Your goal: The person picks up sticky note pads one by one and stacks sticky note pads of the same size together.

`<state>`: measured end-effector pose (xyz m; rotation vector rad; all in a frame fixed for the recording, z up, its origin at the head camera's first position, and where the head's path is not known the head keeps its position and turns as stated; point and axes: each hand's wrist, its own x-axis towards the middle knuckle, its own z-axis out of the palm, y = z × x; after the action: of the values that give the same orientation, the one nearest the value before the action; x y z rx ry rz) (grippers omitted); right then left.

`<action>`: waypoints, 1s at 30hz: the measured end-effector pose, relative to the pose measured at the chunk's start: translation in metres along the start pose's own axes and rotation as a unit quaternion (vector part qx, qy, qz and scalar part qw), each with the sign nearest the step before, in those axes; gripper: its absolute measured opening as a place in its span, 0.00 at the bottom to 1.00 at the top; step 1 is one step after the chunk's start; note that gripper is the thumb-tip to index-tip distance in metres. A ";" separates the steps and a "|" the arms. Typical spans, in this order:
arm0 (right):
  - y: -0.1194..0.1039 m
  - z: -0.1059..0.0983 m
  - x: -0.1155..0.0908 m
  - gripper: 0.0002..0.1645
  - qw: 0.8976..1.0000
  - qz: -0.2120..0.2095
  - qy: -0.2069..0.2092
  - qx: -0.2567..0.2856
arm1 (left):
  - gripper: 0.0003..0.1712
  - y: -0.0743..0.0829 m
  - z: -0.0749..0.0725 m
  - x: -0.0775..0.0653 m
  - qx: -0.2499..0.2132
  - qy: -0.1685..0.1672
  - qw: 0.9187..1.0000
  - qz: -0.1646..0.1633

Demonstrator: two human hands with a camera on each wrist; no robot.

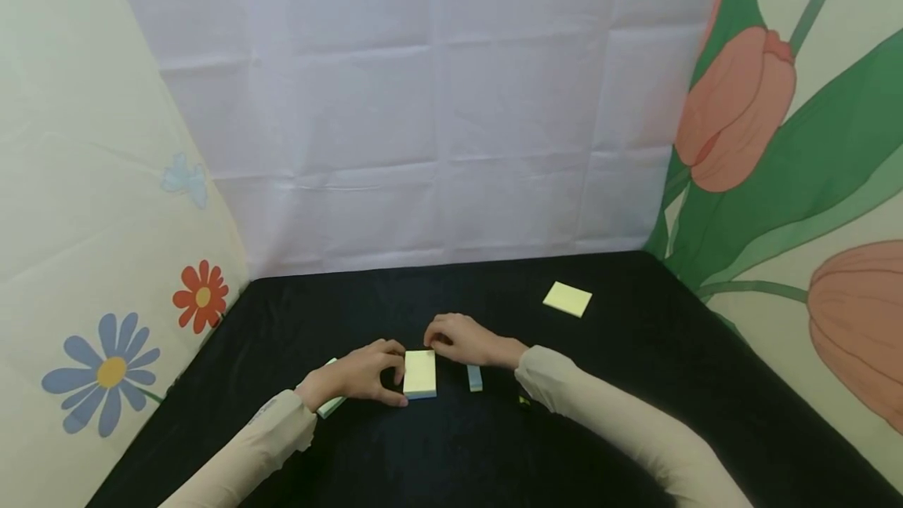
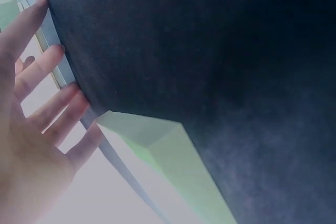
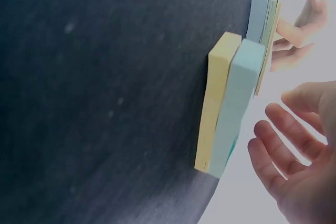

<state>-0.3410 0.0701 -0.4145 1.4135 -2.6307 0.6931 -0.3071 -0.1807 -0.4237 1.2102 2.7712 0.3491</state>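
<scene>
A stack of sticky note pads (image 1: 420,373), pale yellow on top with blue below, lies at mid-table. My left hand (image 1: 367,373) is along its left side, thumb near the front corner; in the left wrist view, fingertips (image 2: 56,52) rest against its edge or very close to it. At the stack's far right corner is my right hand (image 1: 466,338), fingers loosely bent and holding nothing; contact there cannot be made out. Right of the stack sit a light blue pad (image 3: 242,72) and a yellow pad (image 3: 218,95), face to face. A pale green pad (image 2: 189,166) lies beneath my left wrist.
Farther back on the right lies a single yellow pad (image 1: 567,299). A small yellow-and-dark item (image 1: 524,400) shows partly under the right sleeve (image 1: 557,382). Black cloth covers the table (image 1: 423,461); a white sheet (image 1: 437,100) hangs behind, with flowered cloths at both sides.
</scene>
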 end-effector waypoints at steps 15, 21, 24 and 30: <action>0.011 -0.001 -0.005 0.07 0.999 -0.006 0.008 -0.039 | 0.19 -0.005 0.002 -0.007 -0.004 -0.003 1.000 -0.023; 0.018 -0.001 -0.008 0.04 0.998 -0.004 0.029 -0.056 | 0.19 -0.007 0.002 -0.008 -0.003 0.001 1.000 -0.025; 0.021 -0.002 -0.011 0.04 0.997 -0.009 0.041 -0.066 | 0.19 -0.008 0.002 -0.010 -0.004 0.004 1.000 -0.024; 0.026 -0.004 -0.015 0.04 0.995 -0.019 0.062 -0.080 | 0.20 -0.010 0.001 -0.012 -0.010 0.006 1.000 -0.021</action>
<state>-0.3541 0.0957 -0.4246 1.3270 -2.4967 0.5330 -0.3061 -0.1959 -0.4270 1.1465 2.7907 0.3811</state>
